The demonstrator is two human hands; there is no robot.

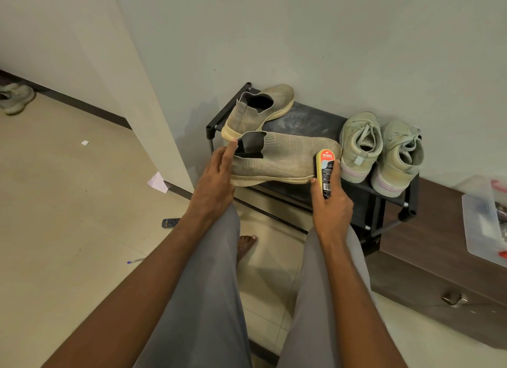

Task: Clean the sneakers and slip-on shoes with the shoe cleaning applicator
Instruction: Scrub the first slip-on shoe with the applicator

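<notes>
A: Head view, one entry. My left hand holds the near slip-on at its heel: fingers straight along the heel, one fingertip at the collar's rim. I cannot tell where the thumb lies.

B: And where does that shoe sit?

A: Along the front edge of the rack, heel at the left end, toe pointing right. The far slip-on lies at the back left corner, its heel touching the near one.

B: Right hand?

A: My right hand is wrapped round the applicator, which stands upright with its yellow sponge against the near slip-on's toe.

B: The sneakers?

A: Both sneakers stand side by side at the right end, heels toward me, just beside the applicator.

B: Anything off the rack?

A: A remote and a pen lie on the floor, left of my knee.
</notes>
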